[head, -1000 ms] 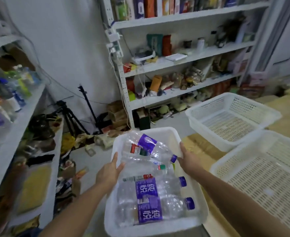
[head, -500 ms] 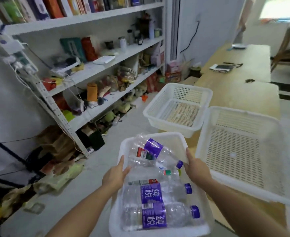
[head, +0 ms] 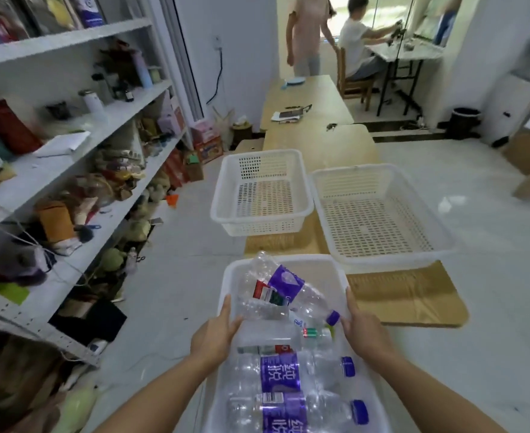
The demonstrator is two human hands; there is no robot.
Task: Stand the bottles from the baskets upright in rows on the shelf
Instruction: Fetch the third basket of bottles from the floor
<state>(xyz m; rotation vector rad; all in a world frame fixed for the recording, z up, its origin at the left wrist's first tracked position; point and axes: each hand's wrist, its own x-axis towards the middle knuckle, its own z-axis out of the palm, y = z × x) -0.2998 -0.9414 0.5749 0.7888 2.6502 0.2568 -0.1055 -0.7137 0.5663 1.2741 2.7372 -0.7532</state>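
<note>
Gripping left rim of white basket (head: 288, 259) w/ L hand (head: 217, 334), thumb hooked over edge; right rim w/ R hand (head: 363, 332), same grip. Inside: clear bottles (head: 281, 373) lying flat, purple labels + caps, one tilted on top at far end. Ahead: 2 more baskets (head: 262, 226) side by side on low wooden tabletop (head: 407, 295). Left: cluttered shelving (head: 70, 164).

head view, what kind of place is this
Probably a storeroom or back workroom: open shelving crowded with mixed goods, empty white baskets on low wooden tables, and a person seated at a desk in the adjoining room.
</note>
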